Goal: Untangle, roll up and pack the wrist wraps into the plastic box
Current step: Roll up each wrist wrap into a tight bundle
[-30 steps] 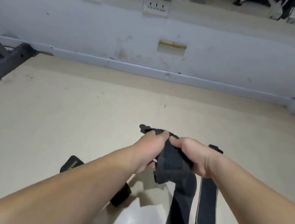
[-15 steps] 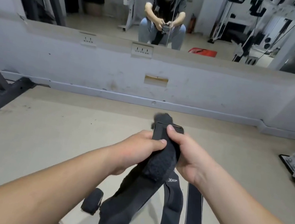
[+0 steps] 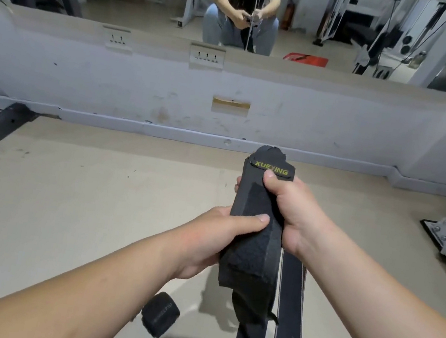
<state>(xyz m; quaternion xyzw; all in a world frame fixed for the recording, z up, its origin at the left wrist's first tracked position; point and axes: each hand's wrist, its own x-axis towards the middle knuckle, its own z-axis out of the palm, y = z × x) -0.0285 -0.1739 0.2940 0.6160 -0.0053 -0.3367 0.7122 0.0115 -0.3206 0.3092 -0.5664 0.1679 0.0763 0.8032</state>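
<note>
Head view: both hands are up over the floor (image 3: pixel 60 215), working one black wrist wrap (image 3: pixel 252 262). Left hand (image 3: pixel 212 241) grips its middle, thumb laid across the front. Right hand (image 3: pixel 294 213) pinches the upper end, thumb just under the yellow XUEYING label (image 3: pixel 272 168).

A second ago this wrap was a crumpled wad bunched between the two hands. Now its top stretch stands flat and upright, fuzzy fastening patch facing the camera. Lower part is still folded and lumpy, tail dropping out of frame.

Second strap (image 3: pixel 289 312), striped along its edges, hangs just beside the wrap, below the right hand. Cannot tell whether the two are still caught together. One rolled wrap (image 3: pixel 160 314) lies on the floor beneath the left forearm. Plastic box is not in view.

Judgement: untangling looks nearly done on this piece. With one end flat, rolling could start from the label end.
</note>
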